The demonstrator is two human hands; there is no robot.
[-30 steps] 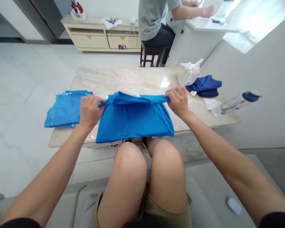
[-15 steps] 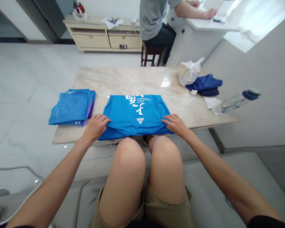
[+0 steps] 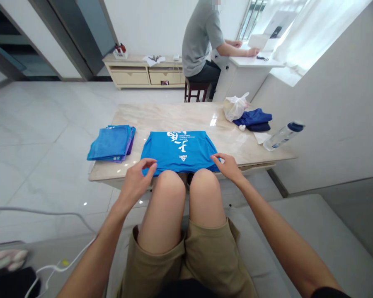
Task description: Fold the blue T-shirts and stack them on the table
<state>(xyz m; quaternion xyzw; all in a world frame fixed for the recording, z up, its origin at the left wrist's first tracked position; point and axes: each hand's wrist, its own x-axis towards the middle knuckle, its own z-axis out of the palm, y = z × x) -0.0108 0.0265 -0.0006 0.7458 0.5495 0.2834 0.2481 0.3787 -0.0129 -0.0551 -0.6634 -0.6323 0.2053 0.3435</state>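
A marble table fills the room's middle, with a co-worker seated at a desk beyond it. A folded blue T-shirt lies at the table's near edge, against the knees; a stack of blue shirts sits left of it. Toward the far right corner, a white plastic bag, contents hidden, stands beside navy clothing. The left hand is open, fingers spread at the shirt's near edge; the right hand lies open on it, gripping nothing. With the shirt so near the edge, a shift of the knees could drag it off or ruck the fold.
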